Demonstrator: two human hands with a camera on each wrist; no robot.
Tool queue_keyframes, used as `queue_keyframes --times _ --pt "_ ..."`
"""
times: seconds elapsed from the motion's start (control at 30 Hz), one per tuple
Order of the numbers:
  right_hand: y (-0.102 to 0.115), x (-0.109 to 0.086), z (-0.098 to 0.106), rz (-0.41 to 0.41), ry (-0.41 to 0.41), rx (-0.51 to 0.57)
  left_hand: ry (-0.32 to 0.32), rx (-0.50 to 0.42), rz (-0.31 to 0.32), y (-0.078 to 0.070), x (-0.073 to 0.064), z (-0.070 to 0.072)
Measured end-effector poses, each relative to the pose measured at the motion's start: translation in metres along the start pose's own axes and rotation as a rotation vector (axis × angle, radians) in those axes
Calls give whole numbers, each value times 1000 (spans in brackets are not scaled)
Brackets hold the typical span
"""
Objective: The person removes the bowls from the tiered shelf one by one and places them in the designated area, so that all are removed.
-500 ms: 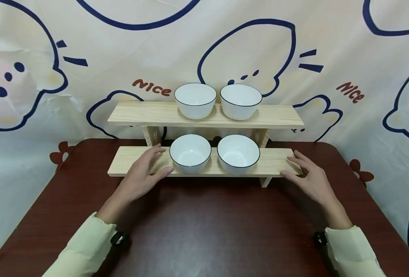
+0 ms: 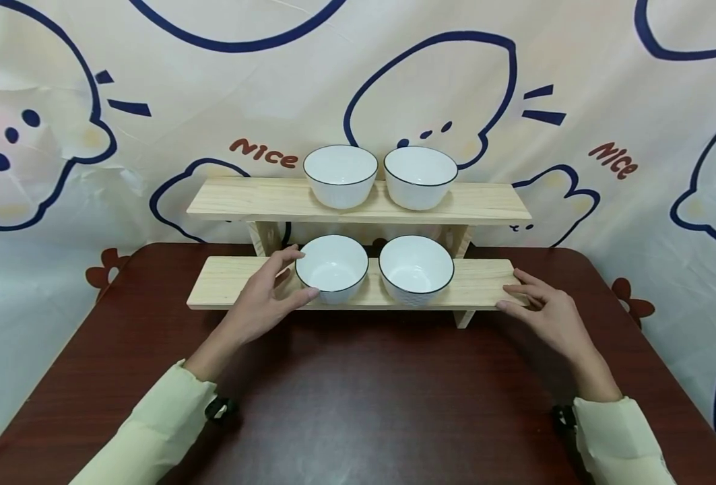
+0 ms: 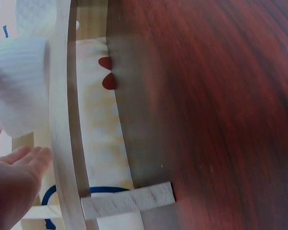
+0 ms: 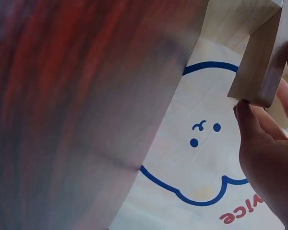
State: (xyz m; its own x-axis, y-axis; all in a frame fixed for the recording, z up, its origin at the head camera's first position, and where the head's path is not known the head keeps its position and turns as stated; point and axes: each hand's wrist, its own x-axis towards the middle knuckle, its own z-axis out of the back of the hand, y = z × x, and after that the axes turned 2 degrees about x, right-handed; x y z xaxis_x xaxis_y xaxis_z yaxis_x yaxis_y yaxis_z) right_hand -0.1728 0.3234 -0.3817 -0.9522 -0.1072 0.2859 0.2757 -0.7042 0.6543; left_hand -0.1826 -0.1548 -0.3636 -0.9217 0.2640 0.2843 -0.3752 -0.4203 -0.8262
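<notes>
While the left hand (image 2: 257, 306) spreads its fingers beside the left bowl (image 2: 332, 265) on the lower shelf (image 2: 481, 279), contact uncertain, and the right hand (image 2: 549, 314) pinches the shelf's end, a sideways nudge could drive bowl against bowl.

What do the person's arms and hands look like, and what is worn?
The left sleeve and right sleeve are pale yellow-green and loose. A small black device sits at each wrist, type unclear. The left hand and right hand wear no gloves.
</notes>
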Motion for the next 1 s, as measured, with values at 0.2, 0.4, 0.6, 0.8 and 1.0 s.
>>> queue_keyframes --times 0.2,0.4,0.6,0.8,1.0 --pt "1 4 3 -11 34 -6 14 -37 20 -2 5 -5" --pt "2 5 5 -28 47 -47 -20 -67 -5 -1 4 -9" --pt "0 4 3 -37 42 -52 -74 -60 4 3 0 -13" --pt "2 6 6 -75 68 -65 -83 -51 19 2 0 -15" --pt "6 8 7 -118 101 -40 -93 -59 31 0 -4 -16"
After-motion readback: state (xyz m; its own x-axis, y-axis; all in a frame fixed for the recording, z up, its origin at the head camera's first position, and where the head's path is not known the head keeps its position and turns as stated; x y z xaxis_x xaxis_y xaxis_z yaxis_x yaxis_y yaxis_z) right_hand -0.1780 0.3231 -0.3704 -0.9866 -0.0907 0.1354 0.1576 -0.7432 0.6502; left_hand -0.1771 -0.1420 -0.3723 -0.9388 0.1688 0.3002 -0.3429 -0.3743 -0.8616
